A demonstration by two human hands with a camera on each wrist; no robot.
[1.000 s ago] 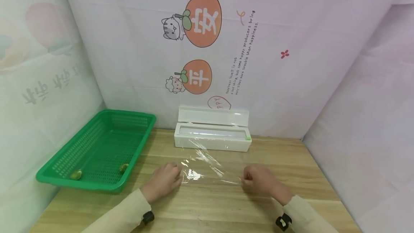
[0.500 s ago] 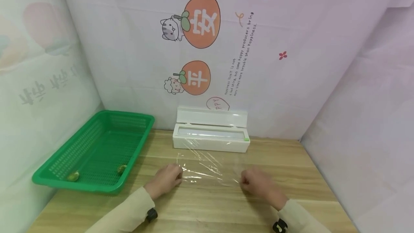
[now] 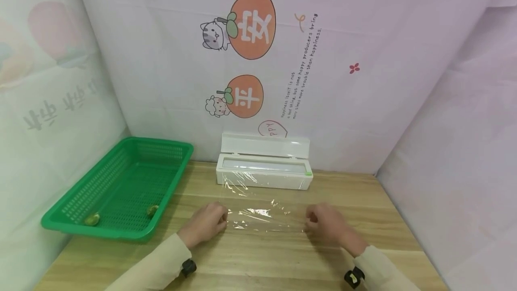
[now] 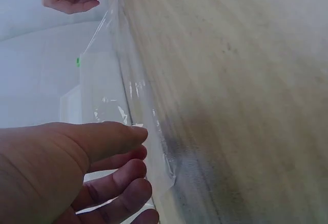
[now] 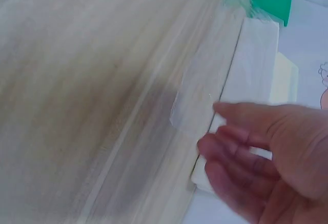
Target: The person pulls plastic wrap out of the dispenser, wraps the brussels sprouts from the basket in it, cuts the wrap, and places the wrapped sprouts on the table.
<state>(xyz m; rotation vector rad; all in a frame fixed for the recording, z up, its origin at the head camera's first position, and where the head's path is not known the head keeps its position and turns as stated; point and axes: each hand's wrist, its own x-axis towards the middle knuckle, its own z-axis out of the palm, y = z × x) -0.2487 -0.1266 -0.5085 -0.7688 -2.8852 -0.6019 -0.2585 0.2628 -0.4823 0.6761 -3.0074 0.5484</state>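
Pinching clear film, left hand, right hand (now farther out)

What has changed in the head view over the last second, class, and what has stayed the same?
The right hand has edged slightly right, away from the left hand, and the glints and creases on the clear film have shifted. Whether either hand let go cannot be told. The left hand, open white box and green basket stayed about where they were.
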